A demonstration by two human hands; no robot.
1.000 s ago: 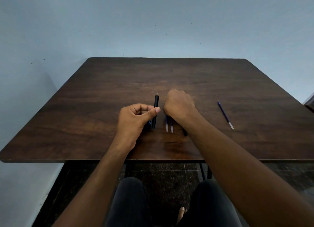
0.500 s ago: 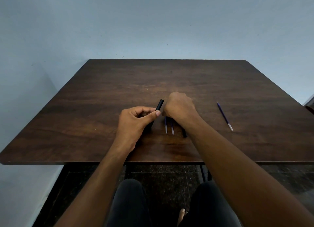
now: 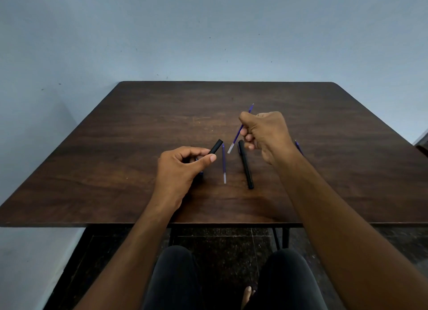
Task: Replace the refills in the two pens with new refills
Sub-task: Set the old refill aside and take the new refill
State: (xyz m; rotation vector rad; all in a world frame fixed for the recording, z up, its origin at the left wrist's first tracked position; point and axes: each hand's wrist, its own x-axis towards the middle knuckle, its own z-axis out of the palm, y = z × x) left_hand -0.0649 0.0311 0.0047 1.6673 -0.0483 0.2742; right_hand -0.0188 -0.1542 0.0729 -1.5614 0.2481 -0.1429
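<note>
Now the left hand [image 3: 178, 168] pinches a short black pen barrel [image 3: 215, 146] between thumb and forefinger, low over the dark wooden table [image 3: 115, 147]. Right hand [image 3: 266, 133] is fisted round a thin purple refill [image 3: 240, 129], tilted, raised. A second purple refill [image 3: 224, 163] and a black pen [image 3: 246, 168] lie between them; possibly another refill [image 3: 298, 147] shows behind the right wrist.

A dark wooden desk [image 3: 139, 147] with rounded far corners stands against a pale blue wall [image 3: 208, 31] flecked with small dark marks; beneath it, dark speckled floor tiles [image 3: 220, 240].
</note>
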